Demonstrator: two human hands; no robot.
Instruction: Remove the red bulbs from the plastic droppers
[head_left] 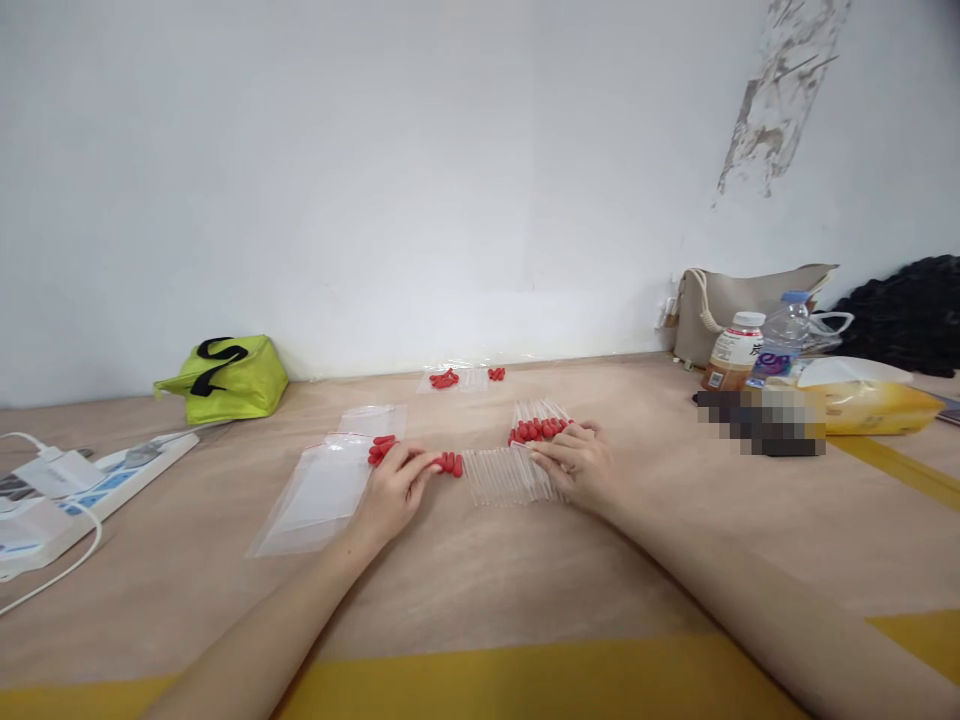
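Note:
My left hand [397,483] is closed in a pinch at a short row of red rubber bulbs [452,464], a bulb at its fingertips. More red bulbs show behind its knuckles. Right of that row lies a bank of thin clear tubes [506,476], side by side on the table. My right hand [576,466] pinches the upper end of one clear tube, over the right part of the bank. Just beyond it, several droppers [538,430], clear tubes with red bulbs fitted, lie together with the bulbs toward me.
Flat clear plastic bags [322,500] lie at the left, and a bag of red bulbs and tubes [459,379] near the wall. A power strip [112,495], green pouch [236,380], drink bottles [735,350] and yellow packet [870,405] stand around the sides.

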